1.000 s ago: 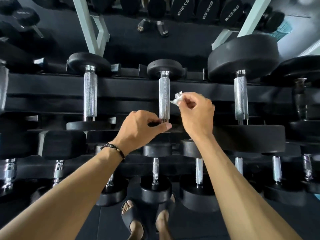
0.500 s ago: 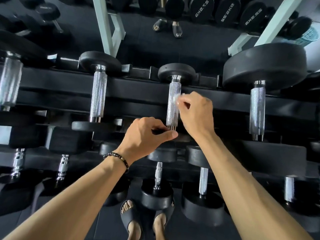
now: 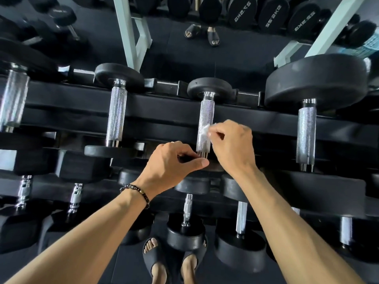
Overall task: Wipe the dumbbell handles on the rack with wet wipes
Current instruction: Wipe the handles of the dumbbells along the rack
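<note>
You are wiping the middle handle (image 3: 205, 124): your right hand (image 3: 231, 146) pinches the wet wipe (image 3: 205, 129) against it, your left hand (image 3: 172, 160) apparently grips its near end. Next, rub along its length.

The right hand (image 3: 229, 145) has slid the wet wipe (image 3: 205, 129) down the dumbbell handle (image 3: 205, 128)

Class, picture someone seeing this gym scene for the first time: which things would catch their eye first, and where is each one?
First, the two bare arms reaching in from below: the right hand pinches a white wet wipe against the knurled silver handle of the dumbbell at the centre of the rack's top row. Just below, the left hand, with a beaded bracelet on its wrist, grips that dumbbell's near end. At upper right sits a much bigger black dumbbell head.
</note>
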A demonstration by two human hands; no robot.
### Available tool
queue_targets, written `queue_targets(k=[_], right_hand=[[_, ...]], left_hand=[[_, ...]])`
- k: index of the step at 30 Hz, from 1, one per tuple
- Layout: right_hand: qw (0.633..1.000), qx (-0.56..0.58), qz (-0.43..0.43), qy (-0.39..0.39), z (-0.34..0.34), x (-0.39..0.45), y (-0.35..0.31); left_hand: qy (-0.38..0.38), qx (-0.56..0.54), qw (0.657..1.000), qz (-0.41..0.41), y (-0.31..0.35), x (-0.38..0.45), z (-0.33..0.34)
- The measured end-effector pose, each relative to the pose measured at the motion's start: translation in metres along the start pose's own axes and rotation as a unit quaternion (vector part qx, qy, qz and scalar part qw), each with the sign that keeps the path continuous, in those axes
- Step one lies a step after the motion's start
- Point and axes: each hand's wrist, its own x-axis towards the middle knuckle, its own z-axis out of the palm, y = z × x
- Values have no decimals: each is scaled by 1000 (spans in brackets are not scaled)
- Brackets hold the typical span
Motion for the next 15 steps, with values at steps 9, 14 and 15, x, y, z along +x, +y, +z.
queue_targets(k=[9,14,15], right_hand=[[999,30,38,2,-4,6,-3],[997,74,31,-1,-9,2,-7],[996,82,34,25,-6,12,-8]], left_hand=[[8,2,1000,1,0,-2,2],[22,-4,1000,-2,0,-2,4],[23,-5,1000,-2,0,-2,4]])
